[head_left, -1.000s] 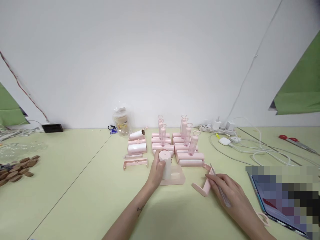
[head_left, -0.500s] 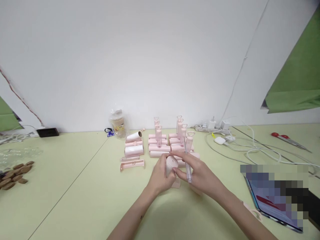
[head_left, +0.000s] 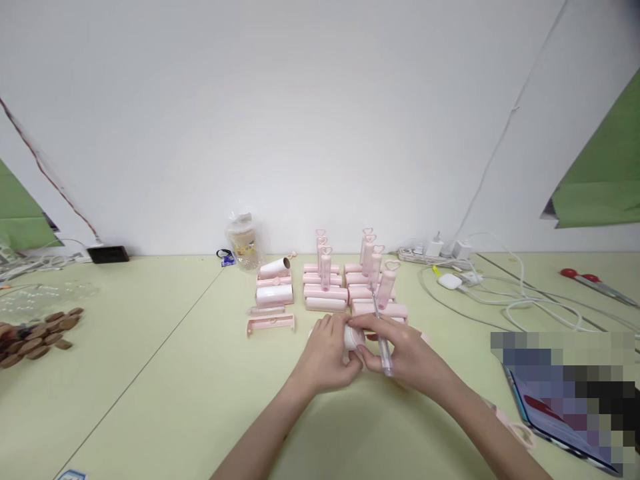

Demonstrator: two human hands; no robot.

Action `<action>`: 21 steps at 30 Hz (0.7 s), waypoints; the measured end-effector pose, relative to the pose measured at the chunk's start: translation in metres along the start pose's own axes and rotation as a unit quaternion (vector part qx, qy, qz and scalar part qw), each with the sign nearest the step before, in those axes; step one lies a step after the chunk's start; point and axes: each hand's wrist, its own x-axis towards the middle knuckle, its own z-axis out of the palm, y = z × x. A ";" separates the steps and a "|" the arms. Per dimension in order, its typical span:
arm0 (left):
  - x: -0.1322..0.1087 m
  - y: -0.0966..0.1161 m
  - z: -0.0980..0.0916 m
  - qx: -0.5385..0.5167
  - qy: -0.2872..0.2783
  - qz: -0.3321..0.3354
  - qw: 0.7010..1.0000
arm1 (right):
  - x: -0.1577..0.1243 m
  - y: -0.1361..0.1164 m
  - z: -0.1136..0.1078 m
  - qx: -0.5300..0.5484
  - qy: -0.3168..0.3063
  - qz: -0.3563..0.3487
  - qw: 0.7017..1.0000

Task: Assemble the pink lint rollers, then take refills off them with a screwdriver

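Roll (head_left: 353, 338), white with a pale end, was between the left hand (head_left: 325, 357) and the right hand (head_left: 405, 350), over the near part of the table (head_left: 165, 400); whether it touched the surface, I could not tell. From my distance I saw the left fingers closed around its body. The right fingers gripped a thin tool (head_left: 385, 357) with clear handle, and their tips seemed to touch the roll's end. I judged the roll light and quite stiff, its smooth end perhaps slippery, so its middle looked the safest place to hold, without strong squeezing.
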 end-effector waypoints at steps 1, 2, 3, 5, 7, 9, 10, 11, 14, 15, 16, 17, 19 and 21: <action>0.000 0.000 0.000 0.005 -0.003 0.000 1.000 | 0.000 0.000 0.001 -0.005 0.007 -0.009 1.000; 0.000 0.001 -0.001 0.009 -0.006 -0.001 1.000 | -0.001 -0.001 0.002 -0.015 0.016 -0.016 1.000; -0.001 0.001 -0.001 0.012 -0.008 -0.002 1.000 | -0.001 -0.001 0.003 -0.027 0.022 -0.021 0.999; -0.001 0.002 0.000 0.013 -0.011 -0.004 1.000 | -0.002 0.001 0.005 -0.051 0.034 -0.022 0.998; -0.002 0.003 0.000 0.015 -0.021 -0.005 1.000 | -0.003 0.003 0.006 -0.069 0.044 -0.015 0.997; -0.003 0.005 0.000 0.007 -0.029 -0.006 1.000 | -0.004 0.004 0.006 -0.072 0.045 -0.009 0.996; -0.003 0.006 0.000 -0.001 -0.029 -0.009 1.000 | -0.004 0.005 0.006 -0.066 0.044 -0.010 0.997; -0.003 0.007 0.000 -0.008 -0.027 -0.011 1.000 | -0.004 0.004 0.005 -0.059 0.043 -0.013 0.997; -0.003 0.008 -0.001 -0.003 -0.022 -0.018 1.000 | -0.004 0.003 0.005 -0.045 0.052 -0.021 0.997; -0.003 0.008 -0.002 0.006 -0.021 -0.018 1.000 | -0.004 0.002 0.005 -0.046 0.054 -0.021 0.997; -0.003 0.008 -0.002 0.013 -0.022 -0.018 1.000 | -0.004 0.002 0.005 -0.045 0.052 -0.019 0.997; -0.003 0.008 -0.003 0.017 -0.023 -0.017 0.999 | -0.004 0.002 0.005 -0.044 0.049 -0.017 0.998; -0.003 0.008 -0.003 0.019 -0.022 -0.016 0.999 | -0.004 0.001 0.004 -0.045 0.044 -0.015 0.998; -0.002 0.007 -0.002 0.021 -0.024 -0.014 0.999 | -0.004 0.001 0.004 -0.051 0.039 -0.015 0.998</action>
